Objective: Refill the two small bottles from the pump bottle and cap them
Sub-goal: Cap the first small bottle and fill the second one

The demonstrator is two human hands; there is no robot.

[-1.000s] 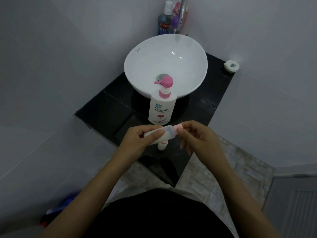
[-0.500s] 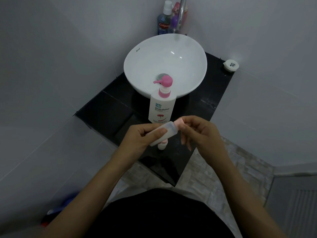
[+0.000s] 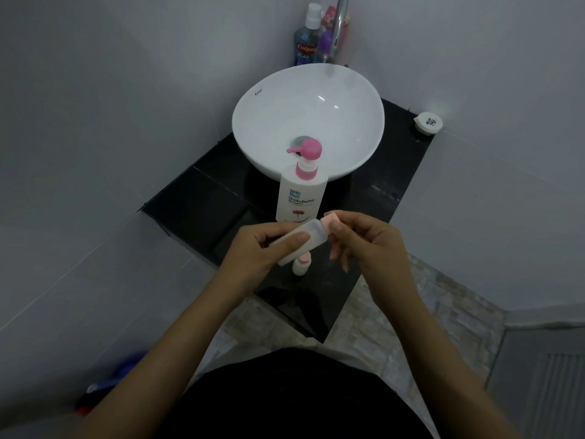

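A white pump bottle [image 3: 299, 198] with a pink pump head stands on the black counter [image 3: 202, 204] in front of the sink bowl. My left hand [image 3: 253, 251] holds a small translucent bottle [image 3: 304, 240] tilted, its neck pointing up and right. My right hand [image 3: 364, 242] pinches the pink cap [image 3: 329, 220] at that bottle's neck with thumb and fingers. A second small bottle [image 3: 300, 264] with a pink cap stands upright on the counter, partly hidden below the held one.
A white sink bowl [image 3: 269, 99] sits on the counter with a chrome tap [image 3: 338, 26] behind it. Mouthwash and other bottles [image 3: 305, 39] stand at the back wall. A small white round container [image 3: 428, 122] rests at the counter's right corner. Tiled walls close in on both sides.
Both hands have lifted the small bottle a little and tilted its capped end upward. The right fingers stay on the pink cap.
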